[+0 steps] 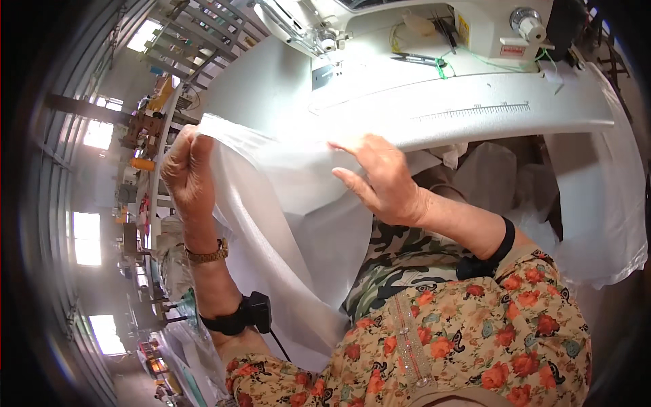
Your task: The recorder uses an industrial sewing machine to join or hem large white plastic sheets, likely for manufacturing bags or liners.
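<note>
A sheet of thin white fabric (271, 186) hangs from the front of the sewing table down over my lap. My left hand (187, 166) is closed on the upper left corner of its edge, thumb and fingers pinched together. To the right, my right hand (384, 180) is over the fabric near the table's front edge, with thumb and forefinger apart and nothing visible between them. Whether its fingertips touch the fabric cannot be made out. Beyond both hands is a white sewing machine (498, 34), its lit needle area (329, 51) above the white table (488, 102).
Dark snips (417, 60) and green thread (442, 68) lie on the machine bed. A printed ruler scale (475, 108) runs along the table front. More white fabric (597, 203) hangs off the right end. Shelving with goods (146, 136) stands to the left.
</note>
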A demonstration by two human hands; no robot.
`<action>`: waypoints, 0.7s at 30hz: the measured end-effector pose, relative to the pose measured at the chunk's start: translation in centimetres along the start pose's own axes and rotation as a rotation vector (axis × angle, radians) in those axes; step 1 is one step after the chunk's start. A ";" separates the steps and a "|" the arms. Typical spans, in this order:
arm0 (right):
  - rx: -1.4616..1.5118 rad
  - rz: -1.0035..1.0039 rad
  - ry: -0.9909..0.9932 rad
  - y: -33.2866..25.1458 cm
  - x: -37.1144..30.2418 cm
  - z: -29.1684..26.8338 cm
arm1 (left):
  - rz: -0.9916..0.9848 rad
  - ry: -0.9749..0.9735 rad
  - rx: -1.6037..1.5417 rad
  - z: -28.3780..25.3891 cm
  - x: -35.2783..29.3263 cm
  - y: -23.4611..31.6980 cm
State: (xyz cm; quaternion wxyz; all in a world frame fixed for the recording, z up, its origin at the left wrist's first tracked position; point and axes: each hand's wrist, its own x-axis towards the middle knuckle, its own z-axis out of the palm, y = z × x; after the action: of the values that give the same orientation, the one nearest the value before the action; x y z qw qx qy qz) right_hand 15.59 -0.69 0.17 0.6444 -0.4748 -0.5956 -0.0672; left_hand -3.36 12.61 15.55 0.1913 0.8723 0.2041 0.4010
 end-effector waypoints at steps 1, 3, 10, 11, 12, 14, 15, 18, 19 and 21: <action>-0.024 -0.172 0.095 0.1 0.2 -0.1 | -0.016 0.011 0.024 0.0 0.2 -0.2; 0.102 -0.246 0.044 -0.7 -0.1 0.3 | -0.009 -0.013 0.006 0.1 0.6 -0.3; 0.738 0.408 -0.475 -2.4 -0.8 5.0 | -0.051 -0.041 -0.032 0.9 0.9 0.4; 0.901 0.444 -0.493 -2.4 -1.1 5.6 | -0.052 -0.044 -0.027 1.0 0.9 0.4; 1.063 0.480 -0.510 -2.4 -1.4 6.0 | -0.057 -0.042 -0.024 1.0 1.0 0.4; 1.111 0.527 -0.578 -2.2 -1.9 6.7 | -0.058 -0.046 -0.020 1.0 1.1 0.3; 1.149 0.552 -0.624 -2.2 -2.3 7.0 | -0.058 -0.069 0.009 0.9 1.1 0.2; 1.189 0.634 -0.620 -2.4 -3.2 6.6 | -0.056 -0.065 0.024 0.4 1.0 -0.2; 1.178 0.686 -0.577 -2.4 -3.2 6.0 | -0.051 -0.040 0.007 0.2 1.0 -0.4; 1.174 0.757 -0.389 -2.7 -2.9 4.2 | -0.065 0.028 0.014 -0.3 1.1 -0.6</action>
State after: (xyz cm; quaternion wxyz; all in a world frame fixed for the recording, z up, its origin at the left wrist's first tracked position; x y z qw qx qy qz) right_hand 10.10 -0.65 -1.52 0.6545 -0.2273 -0.4323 0.5771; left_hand -3.04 13.74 16.10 0.1955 0.8608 0.2379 0.4053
